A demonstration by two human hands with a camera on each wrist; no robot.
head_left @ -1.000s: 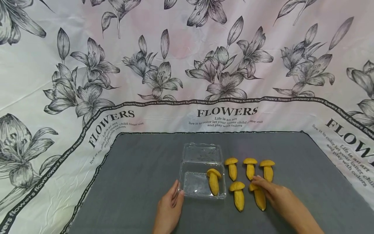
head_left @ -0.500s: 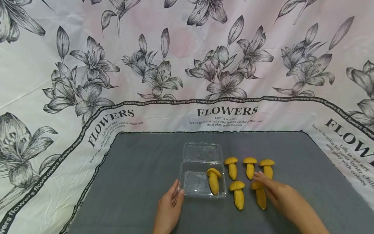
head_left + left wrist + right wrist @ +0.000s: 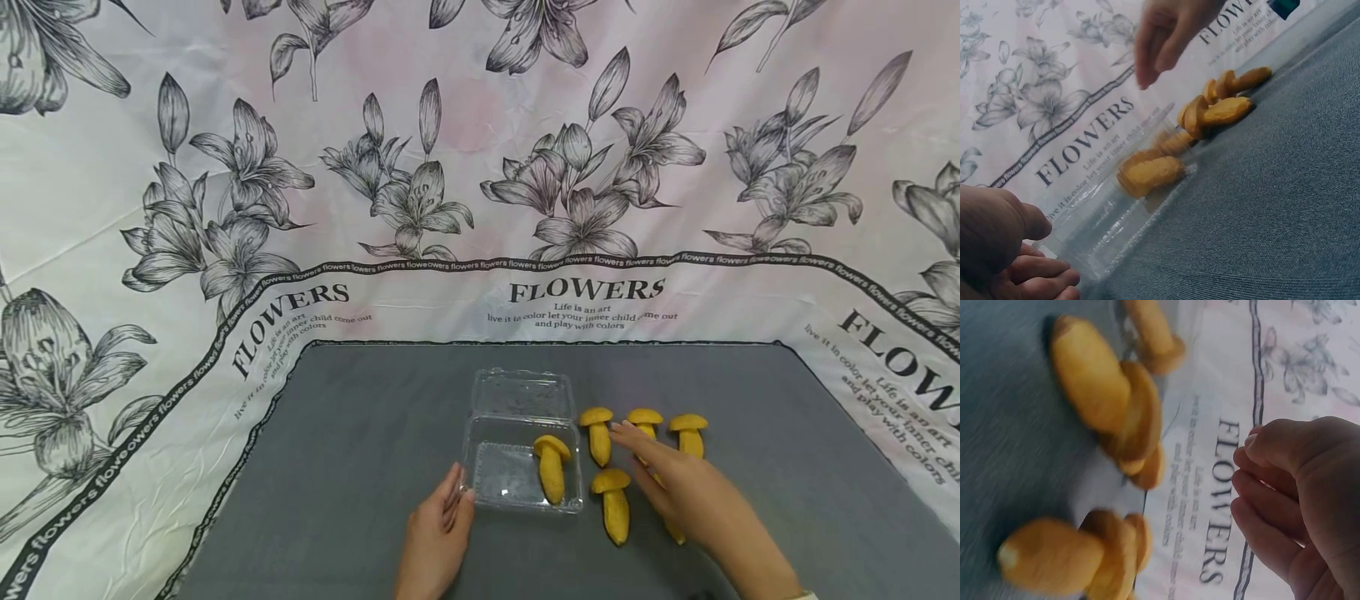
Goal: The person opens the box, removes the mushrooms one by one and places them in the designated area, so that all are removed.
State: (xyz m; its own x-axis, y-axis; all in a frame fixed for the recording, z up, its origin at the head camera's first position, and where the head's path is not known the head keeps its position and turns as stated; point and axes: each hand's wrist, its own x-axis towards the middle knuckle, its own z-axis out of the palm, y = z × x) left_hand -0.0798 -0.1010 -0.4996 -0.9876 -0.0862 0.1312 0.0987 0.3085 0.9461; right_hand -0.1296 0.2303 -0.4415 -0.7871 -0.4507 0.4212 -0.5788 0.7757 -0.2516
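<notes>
My left hand (image 3: 435, 533) pinches the near-left edge of a clear plastic clamshell box (image 3: 495, 475), its lid folded back. One yellow mushroom (image 3: 552, 477) with a thick stem lies along the box's right side. My right hand (image 3: 693, 496) hovers over the other mushrooms, its fingers loosely bent and holding nothing, as the right wrist view shows. Beside the box lie a front mushroom (image 3: 616, 510) and a back mushroom (image 3: 598, 437). The right hand partly covers a second front mushroom (image 3: 676, 533) and a middle back mushroom (image 3: 646, 417).
Another mushroom (image 3: 688, 425) lies at the right end of the back row. Grey cloth (image 3: 360, 450) covers the table. A white curtain (image 3: 420, 308) printed with flowers and lettering rises along the table's back and sides.
My right hand has moved left and slightly up from the second front mushroom, now overlapping the middle back one. The left hand has kept its hold on the box. The head view has shifted slightly.
</notes>
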